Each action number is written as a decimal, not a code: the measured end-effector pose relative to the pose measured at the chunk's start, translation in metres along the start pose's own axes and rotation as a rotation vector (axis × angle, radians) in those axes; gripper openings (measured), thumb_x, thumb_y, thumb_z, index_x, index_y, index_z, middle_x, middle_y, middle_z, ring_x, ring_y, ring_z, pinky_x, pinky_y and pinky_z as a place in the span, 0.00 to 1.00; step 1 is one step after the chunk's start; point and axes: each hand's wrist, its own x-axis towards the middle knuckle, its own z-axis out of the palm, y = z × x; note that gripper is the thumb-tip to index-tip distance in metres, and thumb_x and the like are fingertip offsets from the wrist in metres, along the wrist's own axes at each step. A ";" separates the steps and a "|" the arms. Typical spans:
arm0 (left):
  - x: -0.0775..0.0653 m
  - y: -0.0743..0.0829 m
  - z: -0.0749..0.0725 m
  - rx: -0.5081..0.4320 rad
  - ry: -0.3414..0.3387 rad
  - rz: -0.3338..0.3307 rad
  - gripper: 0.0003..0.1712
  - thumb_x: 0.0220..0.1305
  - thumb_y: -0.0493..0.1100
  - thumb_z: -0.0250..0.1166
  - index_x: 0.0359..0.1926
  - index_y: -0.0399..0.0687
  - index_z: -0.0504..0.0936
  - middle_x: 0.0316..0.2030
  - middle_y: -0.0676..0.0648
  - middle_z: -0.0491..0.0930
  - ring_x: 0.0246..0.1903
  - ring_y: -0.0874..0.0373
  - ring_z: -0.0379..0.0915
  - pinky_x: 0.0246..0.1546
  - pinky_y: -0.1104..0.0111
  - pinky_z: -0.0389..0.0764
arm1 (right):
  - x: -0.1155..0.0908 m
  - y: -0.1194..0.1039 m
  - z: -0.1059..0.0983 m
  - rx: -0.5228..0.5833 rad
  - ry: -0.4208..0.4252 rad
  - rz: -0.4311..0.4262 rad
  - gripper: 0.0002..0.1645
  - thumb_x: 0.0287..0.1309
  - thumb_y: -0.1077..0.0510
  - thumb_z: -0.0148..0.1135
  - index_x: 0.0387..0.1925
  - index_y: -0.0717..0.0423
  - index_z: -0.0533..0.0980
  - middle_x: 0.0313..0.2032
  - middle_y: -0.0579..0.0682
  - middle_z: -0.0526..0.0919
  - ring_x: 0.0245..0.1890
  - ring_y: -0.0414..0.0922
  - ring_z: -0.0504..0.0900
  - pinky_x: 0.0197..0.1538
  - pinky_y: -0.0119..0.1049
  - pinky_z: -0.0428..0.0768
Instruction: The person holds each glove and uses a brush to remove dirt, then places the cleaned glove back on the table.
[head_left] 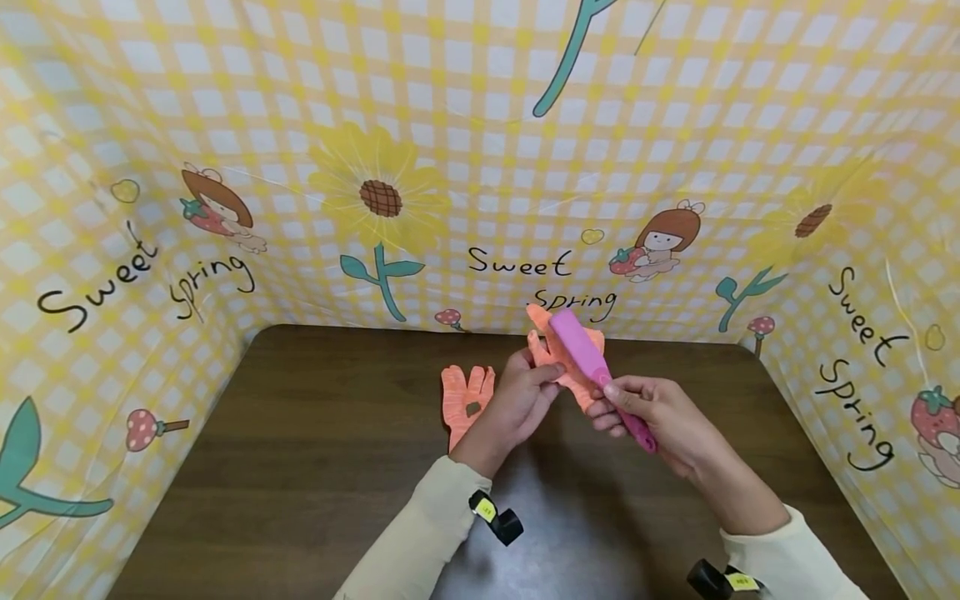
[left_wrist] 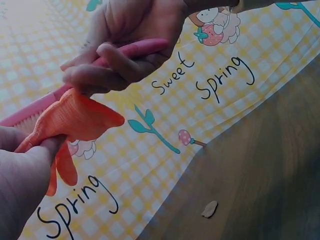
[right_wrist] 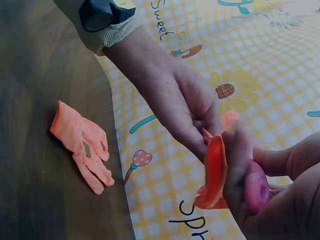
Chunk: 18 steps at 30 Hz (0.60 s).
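My left hand (head_left: pixel 525 393) pinches an orange knitted glove (left_wrist: pixel 80 112) between thumb and fingers, holding it up above the far part of the table. In my right hand (head_left: pixel 663 417) is the handle of a pink brush (head_left: pixel 577 343), gripped with curled fingers. The brush head lies along the glove, and pale bristles (left_wrist: pixel 25 120) face it in the left wrist view. My right fingers are right at the glove's cuff end. A second orange glove (right_wrist: pixel 80 132) lies flat on the table, left of my hands, with a dark hole-like patch in it.
The dark wooden table (head_left: pixel 315 500) backs onto a yellow checked cloth (head_left: pixel 300 208) with printed flowers, which hangs around its far and side edges. A small pale scrap (left_wrist: pixel 210 209) shows on the tabletop in the left wrist view.
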 end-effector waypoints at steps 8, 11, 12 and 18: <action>-0.004 0.000 -0.001 -0.032 -0.013 -0.018 0.34 0.71 0.22 0.45 0.76 0.33 0.54 0.76 0.36 0.60 0.76 0.43 0.56 0.74 0.51 0.61 | 0.002 -0.001 -0.005 -0.065 0.131 0.016 0.22 0.76 0.54 0.54 0.53 0.73 0.75 0.32 0.45 0.87 0.31 0.37 0.84 0.38 0.28 0.85; -0.004 -0.001 -0.002 -0.042 -0.007 -0.019 0.35 0.70 0.21 0.45 0.77 0.33 0.54 0.76 0.35 0.59 0.76 0.42 0.56 0.74 0.50 0.61 | 0.003 0.000 -0.010 -0.039 0.138 0.022 0.21 0.75 0.56 0.55 0.52 0.73 0.77 0.33 0.46 0.88 0.32 0.38 0.86 0.40 0.29 0.86; -0.004 -0.001 -0.002 -0.039 -0.007 -0.018 0.35 0.70 0.21 0.45 0.76 0.32 0.54 0.76 0.35 0.59 0.76 0.42 0.55 0.74 0.50 0.60 | 0.003 0.000 -0.012 -0.027 0.140 0.024 0.20 0.75 0.57 0.55 0.52 0.73 0.77 0.33 0.46 0.89 0.32 0.38 0.86 0.40 0.29 0.86; -0.004 -0.002 -0.004 -0.040 0.004 -0.023 0.34 0.71 0.21 0.46 0.76 0.31 0.55 0.76 0.35 0.58 0.76 0.41 0.55 0.74 0.50 0.60 | 0.003 0.000 -0.020 0.030 0.166 0.031 0.16 0.75 0.57 0.55 0.48 0.66 0.80 0.33 0.46 0.88 0.31 0.36 0.84 0.39 0.28 0.85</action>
